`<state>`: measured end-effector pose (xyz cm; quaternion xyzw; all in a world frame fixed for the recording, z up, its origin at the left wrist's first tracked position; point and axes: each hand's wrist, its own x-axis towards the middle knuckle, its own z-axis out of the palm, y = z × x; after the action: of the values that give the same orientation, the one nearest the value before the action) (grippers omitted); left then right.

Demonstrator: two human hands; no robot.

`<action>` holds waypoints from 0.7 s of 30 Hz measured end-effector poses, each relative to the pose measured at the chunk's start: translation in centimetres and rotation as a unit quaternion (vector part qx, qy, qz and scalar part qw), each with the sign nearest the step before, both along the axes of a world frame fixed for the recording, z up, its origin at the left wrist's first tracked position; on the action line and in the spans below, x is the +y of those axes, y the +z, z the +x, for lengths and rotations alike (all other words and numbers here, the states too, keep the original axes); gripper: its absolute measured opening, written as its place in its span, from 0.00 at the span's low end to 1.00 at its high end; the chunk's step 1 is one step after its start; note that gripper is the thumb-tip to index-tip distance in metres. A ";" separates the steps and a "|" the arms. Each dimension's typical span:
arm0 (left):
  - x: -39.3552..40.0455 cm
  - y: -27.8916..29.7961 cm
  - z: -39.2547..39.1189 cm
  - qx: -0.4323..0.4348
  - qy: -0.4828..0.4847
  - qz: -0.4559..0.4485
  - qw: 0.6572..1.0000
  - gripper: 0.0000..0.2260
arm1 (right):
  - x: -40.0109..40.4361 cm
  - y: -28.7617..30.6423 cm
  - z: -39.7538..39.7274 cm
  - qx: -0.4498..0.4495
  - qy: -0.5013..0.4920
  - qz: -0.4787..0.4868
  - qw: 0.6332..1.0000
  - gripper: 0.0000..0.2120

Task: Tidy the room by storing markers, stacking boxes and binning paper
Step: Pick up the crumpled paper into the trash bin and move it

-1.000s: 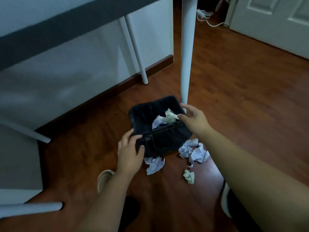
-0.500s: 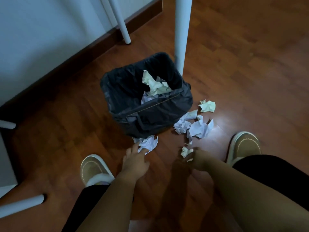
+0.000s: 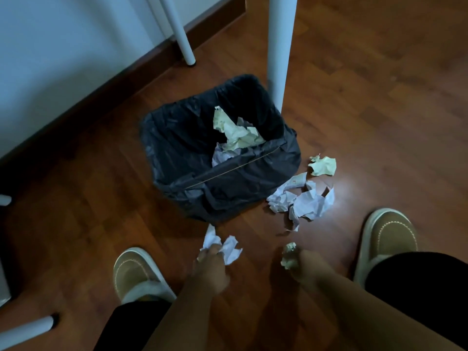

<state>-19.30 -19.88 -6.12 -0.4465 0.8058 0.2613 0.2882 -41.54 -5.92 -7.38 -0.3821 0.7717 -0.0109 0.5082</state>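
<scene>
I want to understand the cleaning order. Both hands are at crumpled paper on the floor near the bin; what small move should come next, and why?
Probably lift both hands and drop their papers into the black-lined bin. The left hand already grips a white paper ball, the right hand pinches a small greenish ball, and the bin stands open just ahead. More loose paper lies beside it for later.

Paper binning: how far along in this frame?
Partly done. Done: some crumpled paper already lies in the lined bin. In hand: the left hand grips a white wad and the right hand pinches a small greenish wad. Left: a white pile and a green wad on the floor. Markers and boxes aren't in view.
</scene>
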 end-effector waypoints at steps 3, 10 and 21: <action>1.4 3.1 0.9 0.093 -0.010 -0.012 0.996 0.21 | -0.3 3.4 -0.5 -0.024 -0.028 -0.086 0.996 0.10; 1.8 13.9 1.0 0.259 -0.048 -0.164 0.951 0.13 | -5.2 14.8 -1.8 0.000 -0.153 -0.347 0.925 0.18; -1.5 27.5 -4.4 0.453 -0.028 -0.344 0.822 0.18 | -13.9 27.9 -4.0 -0.103 -0.195 -0.466 0.857 0.32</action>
<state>-23.72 -21.43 21.38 -0.3250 0.8956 0.1318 -0.2737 -45.54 -19.79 20.53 -0.4129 0.6781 -0.5076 0.3347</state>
